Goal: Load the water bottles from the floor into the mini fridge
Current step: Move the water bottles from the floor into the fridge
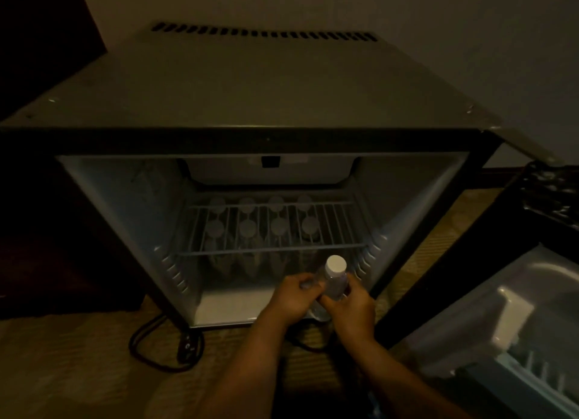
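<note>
The mini fridge [250, 93] stands open on the carpet in dim light. A clear water bottle [334, 282] with a white cap stands upright at the front right of the fridge floor. My left hand [291, 298] grips its left side and my right hand [351, 309] grips its right side. Under the wire shelf [272, 249], several white-capped bottles [277, 227] stand in two rows at the back of the fridge.
The fridge door [507, 299] hangs open to the right, its inner shelves facing me. A black power cord [163, 353] loops on the carpet at the fridge's front left. Dark furniture stands to the left. A pale wall runs behind.
</note>
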